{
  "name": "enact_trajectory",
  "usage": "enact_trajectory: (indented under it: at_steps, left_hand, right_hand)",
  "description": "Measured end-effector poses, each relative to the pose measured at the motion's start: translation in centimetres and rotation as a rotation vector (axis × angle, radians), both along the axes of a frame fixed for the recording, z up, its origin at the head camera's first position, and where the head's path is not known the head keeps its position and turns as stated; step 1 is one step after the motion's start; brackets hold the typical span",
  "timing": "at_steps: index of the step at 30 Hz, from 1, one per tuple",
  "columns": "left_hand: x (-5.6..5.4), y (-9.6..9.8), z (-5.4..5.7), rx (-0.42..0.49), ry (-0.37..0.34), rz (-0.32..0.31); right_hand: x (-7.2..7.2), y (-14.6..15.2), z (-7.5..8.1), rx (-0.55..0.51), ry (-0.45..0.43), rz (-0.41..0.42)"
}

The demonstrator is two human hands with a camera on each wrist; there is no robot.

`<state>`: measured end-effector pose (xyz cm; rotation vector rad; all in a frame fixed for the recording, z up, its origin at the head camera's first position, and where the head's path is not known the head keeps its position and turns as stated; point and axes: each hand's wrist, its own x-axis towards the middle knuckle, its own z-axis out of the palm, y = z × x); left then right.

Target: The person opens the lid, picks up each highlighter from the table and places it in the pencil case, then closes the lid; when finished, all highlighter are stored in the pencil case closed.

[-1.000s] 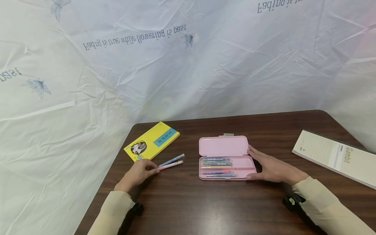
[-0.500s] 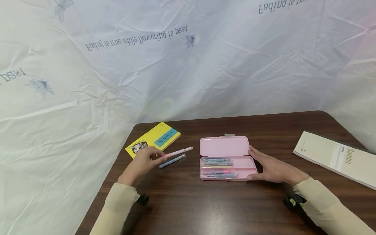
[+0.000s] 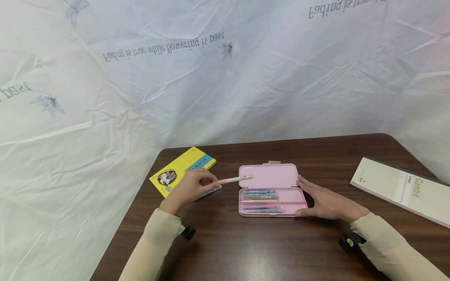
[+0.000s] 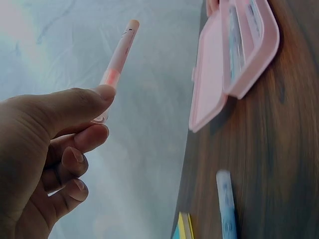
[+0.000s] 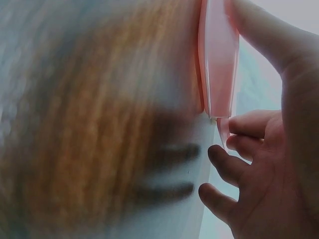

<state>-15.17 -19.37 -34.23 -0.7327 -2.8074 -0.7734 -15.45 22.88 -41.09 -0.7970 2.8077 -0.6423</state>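
Observation:
Between its thumb and index finger my left hand (image 3: 191, 187) pinches a slim white-and-pink pen (image 3: 235, 180), raised above the table. In the left wrist view the pen (image 4: 119, 55) points away from the fingertips, and the other fingers are loosely curled. An opened pink pencil case (image 3: 295, 195) lies to the right, with several pens (image 3: 260, 197) in its left part. My right hand (image 3: 327, 201) rests at the case's right end, thumb at the front corner and fingers by the lid (image 3: 268, 175). A blue pen (image 4: 227, 204) lies on the table, partly hidden below my left hand in the head view.
A yellow booklet (image 3: 175, 168) lies behind my left hand, partly covered by it. At the far right sits a cream notebook (image 3: 397, 187). The dark wooden table (image 3: 246, 249) ends at a white printed sheet (image 3: 211, 101) hanging behind.
My left hand has lifted the white-and-pink pen off the table and carried it right, so its tip now overlaps the case lid. The right hand and the case have stayed in place.

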Motion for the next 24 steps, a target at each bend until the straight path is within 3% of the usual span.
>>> enact_trajectory:
  at_steps: [7, 14, 24]
  left_hand:
    - [0.0, 2.9, -0.2, -0.005, -0.060, -0.005]
    - [-0.4, 4.9, -2.0, 0.007, -0.117, -0.079]
    - [-0.5, 6.3, -3.8, 0.005, -0.236, -0.102]
  right_hand:
    - [0.0, 0.1, 0.0, -0.002, 0.007, -0.002]
    - [0.0, 0.0, -0.1, -0.004, 0.004, 0.004]
    - [-0.2, 0.2, -0.3, -0.012, 0.004, 0.009]
